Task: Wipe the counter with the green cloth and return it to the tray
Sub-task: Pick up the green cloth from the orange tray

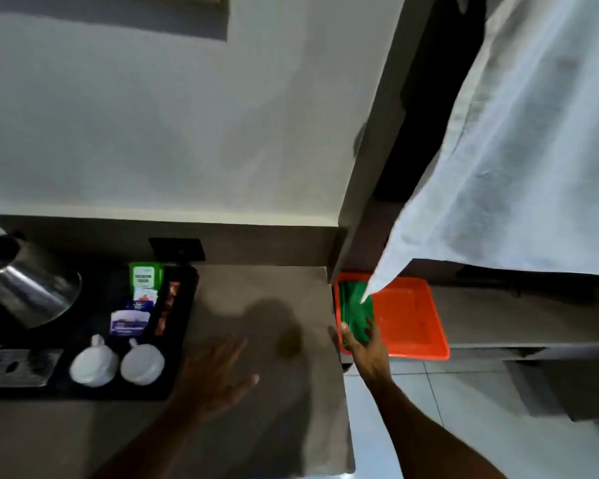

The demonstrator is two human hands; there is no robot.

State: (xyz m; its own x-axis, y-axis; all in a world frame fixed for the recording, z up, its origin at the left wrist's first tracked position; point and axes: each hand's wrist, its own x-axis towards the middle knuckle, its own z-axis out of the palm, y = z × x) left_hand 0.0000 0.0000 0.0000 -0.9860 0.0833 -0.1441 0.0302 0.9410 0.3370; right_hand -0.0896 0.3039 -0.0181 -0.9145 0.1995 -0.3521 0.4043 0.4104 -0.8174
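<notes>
A folded green cloth (355, 311) lies in the left part of an orange tray (412, 319), which sits on a lower ledge just right of the brown counter (267, 292). My right hand (363, 344) reaches into the tray, thumb and fingers closed on the cloth's near edge. My left hand (215, 378) hovers blurred over the counter with fingers spread and nothing in it. A dark smudge (289, 344) shows on the counter near its right edge.
A black tray (182, 340) on the counter's left holds a steel kettle (28, 288), two upturned white cups (116, 364) and sachets (135, 305). A white cloth (516, 150) hangs over the ledge at the right. Tiled floor (446, 409) lies below.
</notes>
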